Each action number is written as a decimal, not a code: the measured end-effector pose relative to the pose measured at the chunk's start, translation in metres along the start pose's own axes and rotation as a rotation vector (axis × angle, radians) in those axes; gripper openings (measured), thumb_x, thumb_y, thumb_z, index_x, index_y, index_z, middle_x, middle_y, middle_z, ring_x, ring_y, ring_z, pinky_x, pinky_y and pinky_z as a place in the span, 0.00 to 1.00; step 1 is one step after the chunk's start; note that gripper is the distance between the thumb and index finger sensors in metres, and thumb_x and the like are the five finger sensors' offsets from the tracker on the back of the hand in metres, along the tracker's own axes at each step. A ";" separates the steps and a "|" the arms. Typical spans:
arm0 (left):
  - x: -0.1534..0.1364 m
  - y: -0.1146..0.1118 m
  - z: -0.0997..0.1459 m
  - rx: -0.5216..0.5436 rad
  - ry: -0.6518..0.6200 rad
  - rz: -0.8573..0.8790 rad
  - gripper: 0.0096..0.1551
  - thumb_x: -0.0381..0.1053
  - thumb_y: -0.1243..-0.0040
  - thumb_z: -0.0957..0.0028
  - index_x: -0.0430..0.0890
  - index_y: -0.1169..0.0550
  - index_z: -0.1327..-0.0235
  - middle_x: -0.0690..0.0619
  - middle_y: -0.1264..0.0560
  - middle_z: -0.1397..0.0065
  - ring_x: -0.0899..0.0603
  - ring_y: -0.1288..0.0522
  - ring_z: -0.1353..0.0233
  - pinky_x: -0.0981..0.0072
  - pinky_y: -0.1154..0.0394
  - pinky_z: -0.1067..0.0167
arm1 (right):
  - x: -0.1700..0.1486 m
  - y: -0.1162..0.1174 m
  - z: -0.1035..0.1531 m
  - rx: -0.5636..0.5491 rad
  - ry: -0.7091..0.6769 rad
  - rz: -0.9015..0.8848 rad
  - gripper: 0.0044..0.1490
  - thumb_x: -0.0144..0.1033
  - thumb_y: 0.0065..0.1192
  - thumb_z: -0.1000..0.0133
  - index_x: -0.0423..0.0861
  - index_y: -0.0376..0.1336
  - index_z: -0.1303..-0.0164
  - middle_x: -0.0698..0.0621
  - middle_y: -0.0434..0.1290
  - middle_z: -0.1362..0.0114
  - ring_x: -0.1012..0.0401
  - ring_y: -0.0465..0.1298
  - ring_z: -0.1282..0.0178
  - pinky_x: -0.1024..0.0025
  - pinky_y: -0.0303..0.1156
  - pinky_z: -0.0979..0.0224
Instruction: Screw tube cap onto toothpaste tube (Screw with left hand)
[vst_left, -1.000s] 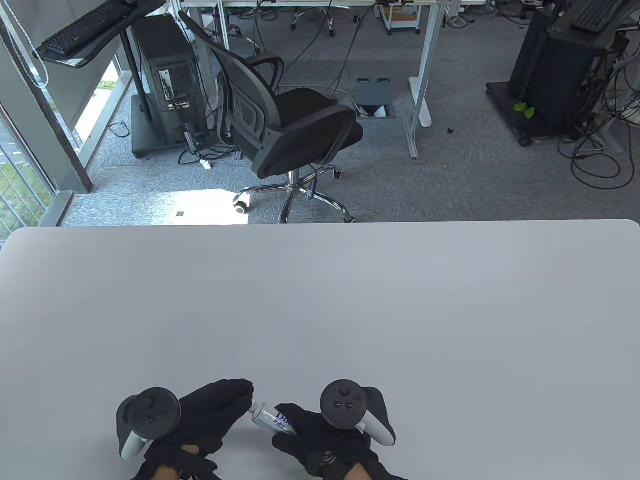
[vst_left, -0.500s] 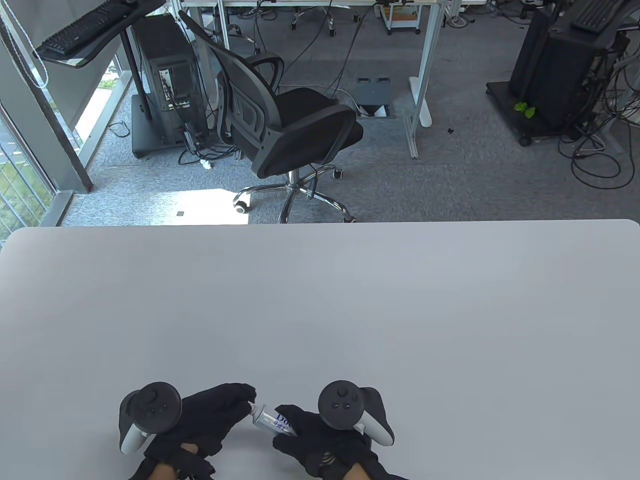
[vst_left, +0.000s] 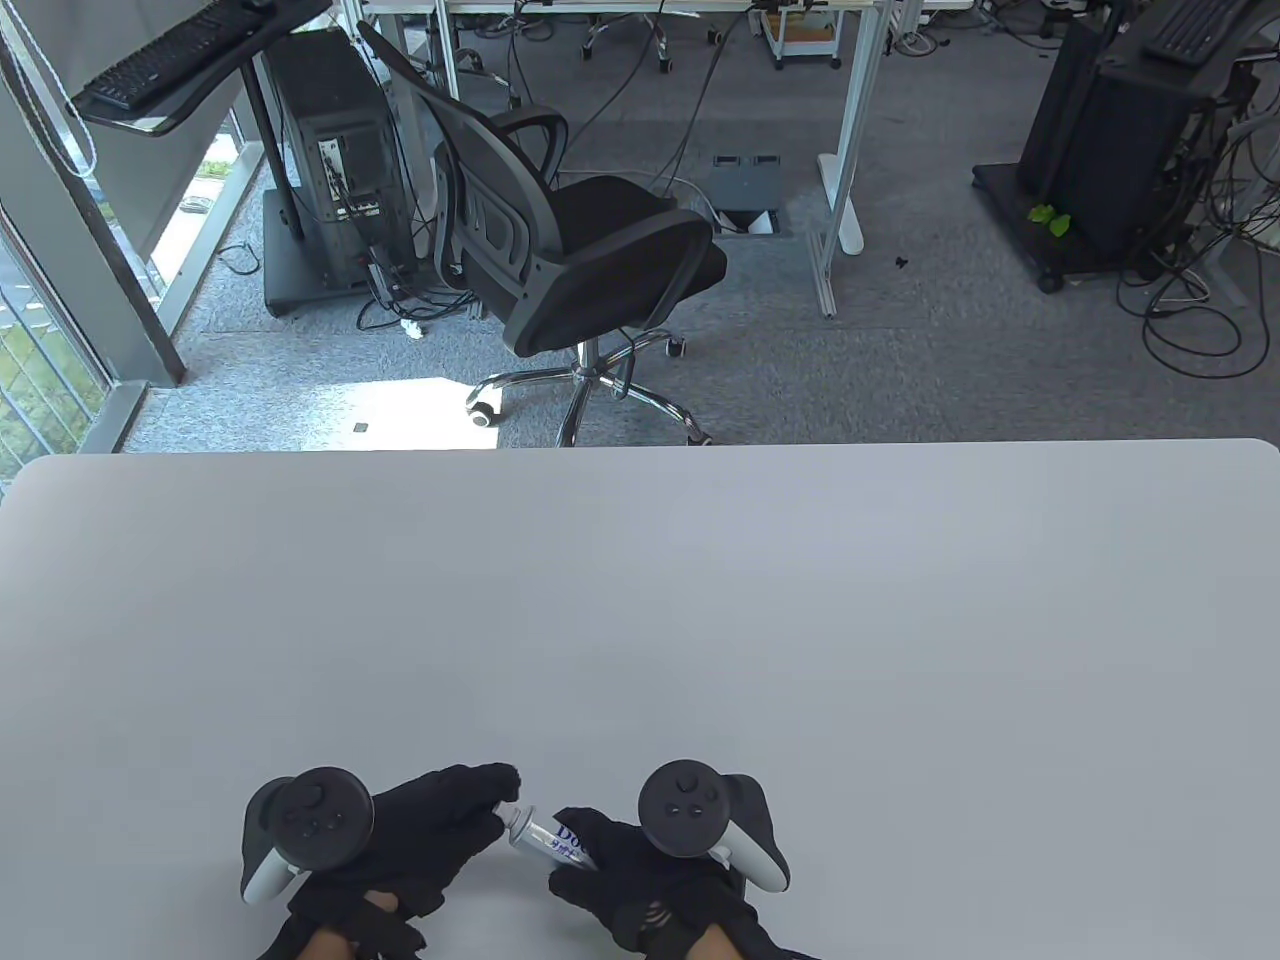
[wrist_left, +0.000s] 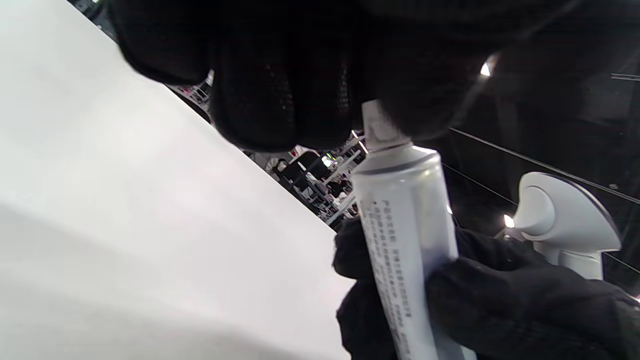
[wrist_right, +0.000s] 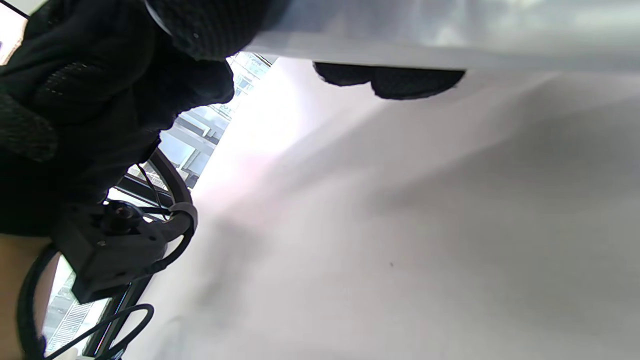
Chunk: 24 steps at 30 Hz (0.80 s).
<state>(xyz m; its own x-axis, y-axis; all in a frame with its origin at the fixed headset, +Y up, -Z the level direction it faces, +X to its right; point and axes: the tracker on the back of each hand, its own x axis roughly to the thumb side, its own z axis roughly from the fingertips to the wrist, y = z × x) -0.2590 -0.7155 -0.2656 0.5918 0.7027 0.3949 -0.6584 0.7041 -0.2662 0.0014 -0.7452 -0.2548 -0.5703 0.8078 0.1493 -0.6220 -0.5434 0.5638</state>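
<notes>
At the bottom centre of the table view, your two gloved hands meet over the white table (vst_left: 640, 620), with the toothpaste tube (vst_left: 548, 842) bridging the gap between them. Your right hand (vst_left: 650, 880) grips the tube's body, fingers wrapped around it; in the left wrist view that glove closes around the lower part of the toothpaste tube (wrist_left: 407, 235), which rises toward the upper centre of the frame. Your left hand (vst_left: 420, 835) pinches the tube cap (wrist_left: 376, 125) at the tube's nozzle end, where the fingertips (wrist_left: 280, 100) close over most of the small white piece, leaving only its lower part showing just above the tube's shoulder. How far the cap sits on the thread cannot be told.

Blue lettering beginning "Do" reads on the tube in the table view, with smaller blue characters beneath it too small to read. The left wrist view shows columns of fine grey print running down the tube, blurred beyond reading.

A tracker (vst_left: 310, 815) rides the back of your left hand, another tracker (vst_left: 690, 808) the right. Beyond the table's far edge, in the upper left of the frame, stands a black office chair (vst_left: 580, 250).
</notes>
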 end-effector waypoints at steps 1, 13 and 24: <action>-0.002 0.000 0.001 0.014 0.020 0.004 0.35 0.66 0.43 0.41 0.49 0.24 0.27 0.47 0.20 0.36 0.42 0.19 0.42 0.39 0.30 0.35 | 0.000 0.000 0.000 -0.003 0.000 0.000 0.37 0.40 0.60 0.37 0.44 0.51 0.21 0.30 0.62 0.27 0.32 0.68 0.34 0.28 0.59 0.32; -0.001 -0.003 -0.001 -0.041 0.003 -0.017 0.34 0.63 0.38 0.42 0.51 0.26 0.25 0.47 0.21 0.32 0.42 0.20 0.38 0.39 0.30 0.34 | 0.000 0.000 0.000 0.000 0.005 0.011 0.37 0.40 0.60 0.37 0.44 0.51 0.21 0.31 0.62 0.27 0.32 0.68 0.34 0.28 0.59 0.32; 0.005 -0.005 -0.002 -0.047 -0.037 0.021 0.27 0.51 0.38 0.41 0.51 0.24 0.27 0.48 0.21 0.34 0.43 0.19 0.40 0.39 0.29 0.34 | 0.001 0.002 0.001 0.015 0.001 0.017 0.37 0.40 0.60 0.37 0.44 0.51 0.21 0.31 0.62 0.27 0.32 0.68 0.34 0.28 0.59 0.32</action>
<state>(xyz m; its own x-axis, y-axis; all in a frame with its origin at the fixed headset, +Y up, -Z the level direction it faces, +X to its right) -0.2514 -0.7153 -0.2640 0.5602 0.7138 0.4203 -0.6476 0.6938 -0.3152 0.0000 -0.7457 -0.2527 -0.5812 0.7983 0.1580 -0.6039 -0.5533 0.5737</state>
